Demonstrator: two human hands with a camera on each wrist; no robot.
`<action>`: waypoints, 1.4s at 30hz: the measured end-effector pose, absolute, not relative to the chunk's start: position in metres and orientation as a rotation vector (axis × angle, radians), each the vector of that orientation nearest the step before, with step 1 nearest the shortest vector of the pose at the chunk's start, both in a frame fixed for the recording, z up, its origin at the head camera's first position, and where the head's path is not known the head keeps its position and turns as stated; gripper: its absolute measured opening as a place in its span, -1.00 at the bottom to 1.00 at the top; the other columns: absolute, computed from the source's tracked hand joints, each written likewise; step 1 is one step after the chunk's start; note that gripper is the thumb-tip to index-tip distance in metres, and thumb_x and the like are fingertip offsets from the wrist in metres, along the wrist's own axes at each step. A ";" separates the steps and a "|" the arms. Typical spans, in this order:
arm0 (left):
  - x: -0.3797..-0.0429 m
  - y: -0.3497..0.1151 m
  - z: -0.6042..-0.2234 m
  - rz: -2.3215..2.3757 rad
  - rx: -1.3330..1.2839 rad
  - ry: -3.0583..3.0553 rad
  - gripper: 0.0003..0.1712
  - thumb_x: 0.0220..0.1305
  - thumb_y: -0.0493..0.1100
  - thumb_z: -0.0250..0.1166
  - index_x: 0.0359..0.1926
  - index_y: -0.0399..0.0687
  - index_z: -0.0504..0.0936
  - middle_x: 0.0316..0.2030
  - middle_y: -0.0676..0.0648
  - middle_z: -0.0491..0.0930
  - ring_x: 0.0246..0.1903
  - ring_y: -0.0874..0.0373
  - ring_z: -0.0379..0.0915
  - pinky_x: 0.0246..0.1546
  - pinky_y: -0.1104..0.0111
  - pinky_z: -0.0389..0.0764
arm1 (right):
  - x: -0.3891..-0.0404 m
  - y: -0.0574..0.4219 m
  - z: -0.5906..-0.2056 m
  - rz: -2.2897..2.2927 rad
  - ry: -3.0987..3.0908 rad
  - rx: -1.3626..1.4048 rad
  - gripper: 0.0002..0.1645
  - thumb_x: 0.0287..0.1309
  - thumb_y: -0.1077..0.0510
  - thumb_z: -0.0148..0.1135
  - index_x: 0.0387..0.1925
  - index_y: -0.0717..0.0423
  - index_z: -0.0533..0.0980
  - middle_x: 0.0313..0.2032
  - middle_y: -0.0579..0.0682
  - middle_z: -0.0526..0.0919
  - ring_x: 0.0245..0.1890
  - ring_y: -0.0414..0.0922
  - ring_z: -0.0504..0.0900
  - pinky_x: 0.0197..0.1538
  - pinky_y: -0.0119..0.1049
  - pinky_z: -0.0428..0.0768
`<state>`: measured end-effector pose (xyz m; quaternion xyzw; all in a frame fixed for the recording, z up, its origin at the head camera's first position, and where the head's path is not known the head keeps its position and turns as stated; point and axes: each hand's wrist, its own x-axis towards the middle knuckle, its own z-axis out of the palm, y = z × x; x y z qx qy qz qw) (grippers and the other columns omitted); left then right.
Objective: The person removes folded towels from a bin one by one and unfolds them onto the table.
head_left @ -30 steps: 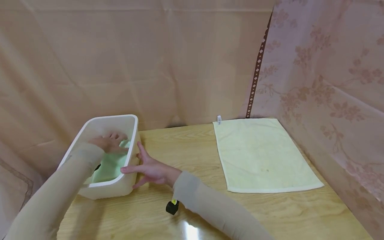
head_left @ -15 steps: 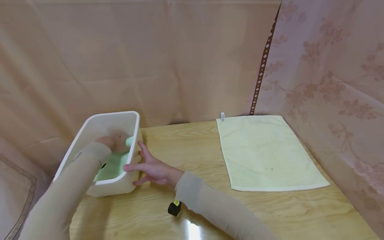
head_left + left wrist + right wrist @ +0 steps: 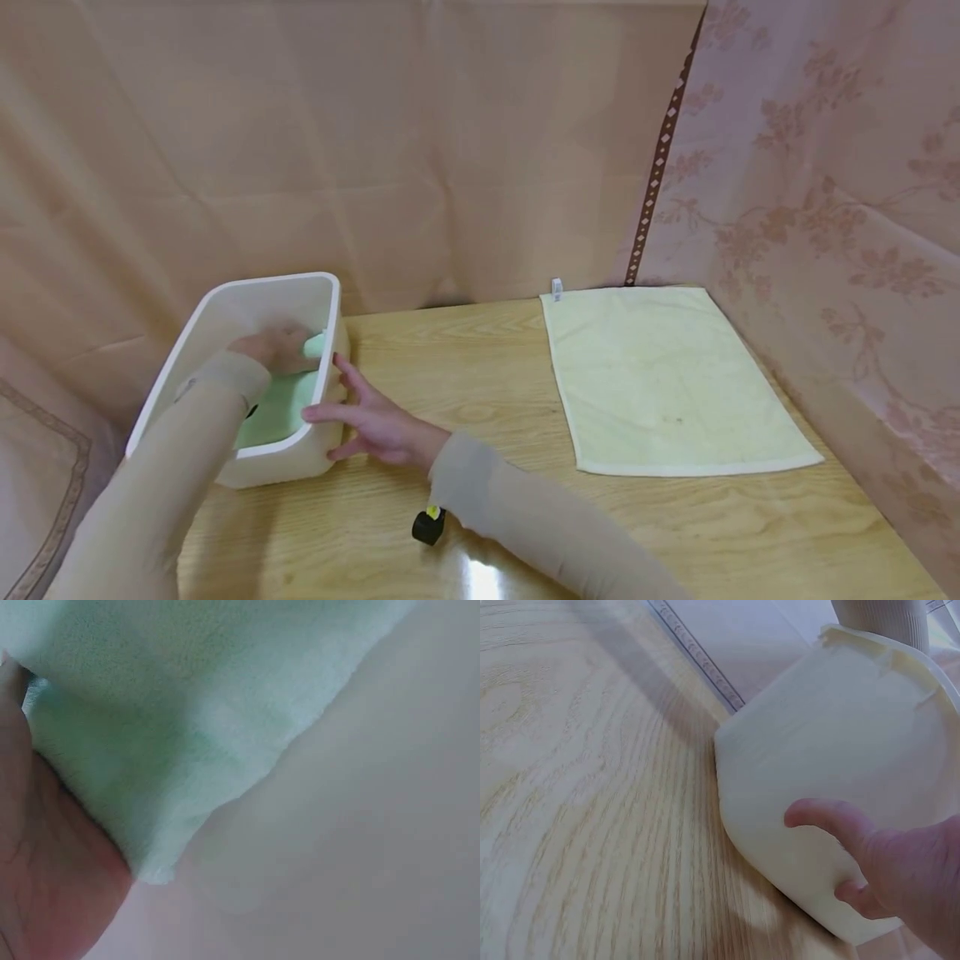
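A white plastic bin [image 3: 285, 468] stands on the left of the table, a light green towel [image 3: 283, 408] inside it. My left hand [image 3: 273, 346] is down in the bin and grips the towel, a raised part of which shows to the right of the fingers. Up close in the left wrist view, the fuzzy green towel [image 3: 202, 712] lies against my left palm [image 3: 60, 862], with most fingers hidden. My right hand [image 3: 378, 421] touches the bin's right side with spread fingers. The right wrist view has its fingers against the outer wall [image 3: 817, 750].
A pale yellow towel [image 3: 675, 383] with a small white tag [image 3: 557, 289] lies spread flat on the right of the wooden table [image 3: 465, 383]. Peach curtain [image 3: 375, 150] hangs behind the table, flowered cloth [image 3: 847, 208] at the right. A black wrist camera [image 3: 428, 527] hangs under the right cuff.
My left hand has gone from lying spread over the green towel to gripping it, and part of the towel has come up beside the hand. The right hand stays at the bin's side.
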<state>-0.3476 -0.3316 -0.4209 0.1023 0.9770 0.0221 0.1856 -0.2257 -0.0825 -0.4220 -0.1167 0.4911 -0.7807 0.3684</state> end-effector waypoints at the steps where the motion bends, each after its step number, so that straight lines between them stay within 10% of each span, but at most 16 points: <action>1: -0.348 -0.333 -0.423 0.045 0.276 2.761 -0.02 0.23 0.57 0.10 0.16 -0.26 0.45 0.02 -0.40 0.42 0.03 -0.35 0.33 0.04 -0.19 0.39 | -0.225 -0.083 -0.422 -2.005 1.262 -0.298 0.02 0.28 0.20 0.31 0.53 -0.60 0.05 0.54 -0.14 -0.07 0.39 0.11 0.25 -0.02 0.30 0.59; 5: -0.344 -0.330 -0.422 0.018 0.190 2.734 0.28 0.15 0.70 -0.03 0.42 -0.34 0.25 0.30 -0.55 0.22 0.29 -0.50 0.12 0.23 -0.36 0.20 | -0.223 -0.081 -0.423 -1.998 1.261 -0.314 0.01 0.30 0.19 0.30 0.53 -0.63 0.05 0.55 -0.16 -0.09 0.36 0.09 0.31 -0.01 0.29 0.59; 16: -0.339 -0.328 -0.409 0.024 0.198 2.760 -0.02 0.09 0.69 0.09 0.04 -0.08 0.37 -0.38 -0.16 0.27 -0.35 -0.10 0.32 -0.34 0.15 0.30 | -0.221 -0.077 -0.423 -1.967 1.212 -0.409 -0.03 0.37 0.17 0.22 0.50 -0.75 0.03 0.47 -0.10 0.10 0.23 -0.04 0.45 0.07 0.33 0.52; 25: -0.351 -0.335 -0.413 0.054 0.226 2.767 0.09 0.00 0.74 0.11 0.11 -0.12 0.39 -0.13 -0.26 0.35 -0.10 -0.25 0.30 -0.15 -0.10 0.38 | -0.223 -0.074 -0.419 -1.961 1.224 -0.414 0.00 0.36 0.19 0.23 0.52 -0.70 0.00 0.34 0.08 0.35 0.19 -0.07 0.50 0.07 0.33 0.52; 32: -0.354 -0.338 -0.397 0.031 0.319 2.817 0.24 -0.09 0.83 0.00 0.09 -0.22 0.42 -0.25 -0.23 0.40 -0.19 -0.20 0.37 -0.23 -0.11 0.41 | -0.226 -0.077 -0.415 -1.974 1.232 -0.389 -0.03 0.37 0.21 0.23 0.50 -0.73 0.07 0.49 -0.11 0.06 0.20 -0.04 0.51 -0.04 0.27 0.61; 42: -0.327 -0.332 -0.325 -0.064 0.330 2.861 0.19 0.33 0.59 -0.09 0.41 -0.45 0.16 0.23 -0.63 0.22 0.22 -0.55 0.15 0.05 -0.42 0.21 | -0.224 -0.087 -0.410 -1.988 1.255 -0.350 -0.05 0.36 0.21 0.25 0.50 -0.71 0.11 0.47 -0.19 0.07 0.27 -0.03 0.42 -0.06 0.30 0.60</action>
